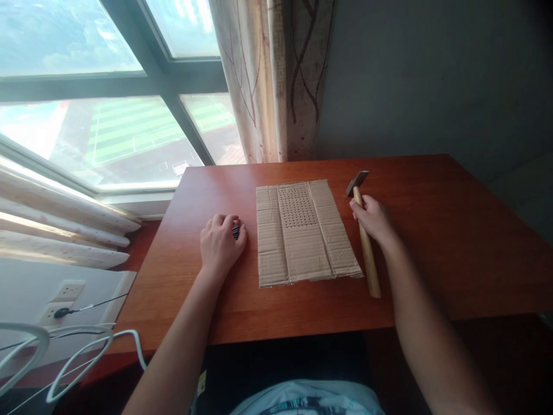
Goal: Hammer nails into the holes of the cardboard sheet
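My left hand (pixel 221 241) rests on the wooden table, fingers curled round a small bunch of dark, thin metal pieces that look like nails (pixel 235 231). To its right lies a flat piece of creased cardboard (pixel 306 251), with a grid of small dark holes or dots (pixel 298 207) in its upper middle. Beyond the cardboard's right edge, my right hand (pixel 372 218) is closed on a hammer (pixel 368 259), gripping the wooden handle just below the metal head. The hammer's head points away from me and its handle end points towards me.
The reddish-brown table (pixel 449 248) reaches to a grey wall on the right. A window (pixel 142 138) and patterned curtains (pixel 263 80) stand behind and to the left. White cables (pixel 138 346) loop at the lower left, near a wall socket (pixel 69 290) with a black plug.
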Motion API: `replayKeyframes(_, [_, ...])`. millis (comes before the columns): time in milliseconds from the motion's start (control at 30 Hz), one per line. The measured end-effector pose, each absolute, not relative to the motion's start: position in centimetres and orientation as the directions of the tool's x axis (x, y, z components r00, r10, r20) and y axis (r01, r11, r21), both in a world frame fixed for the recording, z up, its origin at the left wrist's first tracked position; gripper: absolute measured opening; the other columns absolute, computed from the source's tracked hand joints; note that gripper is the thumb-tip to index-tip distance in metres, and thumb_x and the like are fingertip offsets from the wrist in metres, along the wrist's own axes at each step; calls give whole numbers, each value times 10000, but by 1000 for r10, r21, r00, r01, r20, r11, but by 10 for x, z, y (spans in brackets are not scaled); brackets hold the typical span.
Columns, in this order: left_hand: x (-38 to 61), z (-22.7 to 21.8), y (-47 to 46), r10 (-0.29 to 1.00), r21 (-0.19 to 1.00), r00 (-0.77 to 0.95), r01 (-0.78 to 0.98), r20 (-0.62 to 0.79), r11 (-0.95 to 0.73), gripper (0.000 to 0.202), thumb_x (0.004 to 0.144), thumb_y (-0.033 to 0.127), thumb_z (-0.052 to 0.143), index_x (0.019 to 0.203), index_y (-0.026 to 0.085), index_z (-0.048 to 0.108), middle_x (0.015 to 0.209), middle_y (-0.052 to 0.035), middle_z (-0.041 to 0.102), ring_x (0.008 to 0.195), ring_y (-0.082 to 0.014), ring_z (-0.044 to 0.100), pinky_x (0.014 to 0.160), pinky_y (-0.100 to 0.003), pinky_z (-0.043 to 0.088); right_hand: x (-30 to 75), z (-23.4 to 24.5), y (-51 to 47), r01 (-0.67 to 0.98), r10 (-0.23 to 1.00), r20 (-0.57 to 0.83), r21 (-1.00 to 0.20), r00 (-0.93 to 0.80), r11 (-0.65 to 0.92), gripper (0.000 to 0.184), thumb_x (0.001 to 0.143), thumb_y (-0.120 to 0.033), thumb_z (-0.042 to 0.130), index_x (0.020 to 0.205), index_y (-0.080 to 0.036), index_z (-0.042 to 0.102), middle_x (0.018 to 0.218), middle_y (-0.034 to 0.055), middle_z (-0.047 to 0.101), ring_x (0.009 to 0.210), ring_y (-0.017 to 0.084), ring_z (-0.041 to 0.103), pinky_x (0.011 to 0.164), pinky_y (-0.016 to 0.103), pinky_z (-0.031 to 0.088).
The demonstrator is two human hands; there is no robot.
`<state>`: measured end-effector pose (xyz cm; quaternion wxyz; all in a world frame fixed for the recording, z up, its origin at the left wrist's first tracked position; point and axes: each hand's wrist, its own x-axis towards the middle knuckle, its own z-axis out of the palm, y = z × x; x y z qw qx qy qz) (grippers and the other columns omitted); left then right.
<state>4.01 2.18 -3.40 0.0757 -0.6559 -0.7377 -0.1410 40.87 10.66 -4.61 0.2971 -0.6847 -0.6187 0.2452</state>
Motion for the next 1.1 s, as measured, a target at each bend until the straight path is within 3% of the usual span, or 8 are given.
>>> replayKeyframes(767, [35,-34,-1,942,184,-61,983,330,-1,346,926,338,486,1201,184,626,1211,-116,620,1086,-281,569,950,-407,441,411,-48,109,685,995,19,-727,97,-53,268,857,-475,507,794,-218,549,614,3,609,598,179,558,604,287,370])
replayKeyframes(1100, [33,-27,-27,957,23,26,999,288,-34,361,935,252,440,1236,161,617,1220,-142,613,1045,-296,549,900,-421,438,412,-51,111,687,996,27,-726,84,-38,265,863,-467,496,847,-212,569,620,0,606,605,181,564,615,285,379])
